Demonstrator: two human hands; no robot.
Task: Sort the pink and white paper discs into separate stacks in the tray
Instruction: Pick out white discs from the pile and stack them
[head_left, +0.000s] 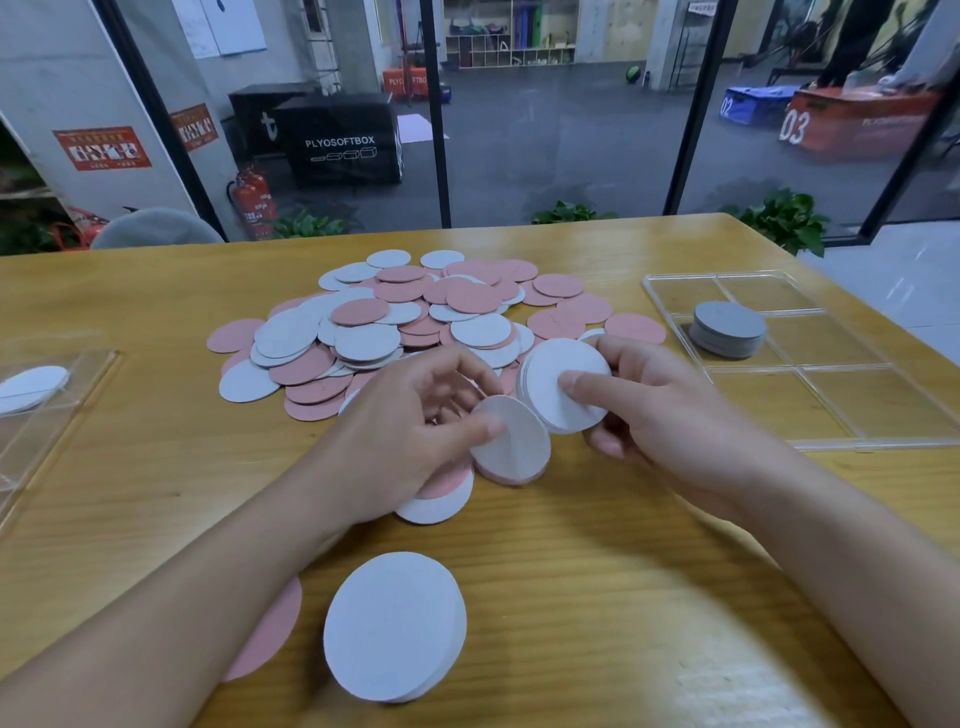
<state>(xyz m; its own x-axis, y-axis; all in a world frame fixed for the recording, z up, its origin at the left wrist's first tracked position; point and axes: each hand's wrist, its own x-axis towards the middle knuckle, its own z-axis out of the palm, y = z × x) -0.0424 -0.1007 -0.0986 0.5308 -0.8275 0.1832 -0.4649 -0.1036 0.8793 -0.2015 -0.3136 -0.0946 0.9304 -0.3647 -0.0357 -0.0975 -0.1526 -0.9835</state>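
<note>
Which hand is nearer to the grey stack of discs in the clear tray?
Right. The right hand, holding white discs, is just left of the grey stack in the tray. The left hand is farther left, near the pile.

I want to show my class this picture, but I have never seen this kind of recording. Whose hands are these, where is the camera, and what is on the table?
There is no machine here. A person wears a camera on the head, so you look down at their own two hands. On the wooden table lies a loose pile of pink and white discs. The left hand pinches one white disc. The right hand holds a small stack of white discs in its grip. On the right sits a clear tray with one stack already in a compartment.
</note>
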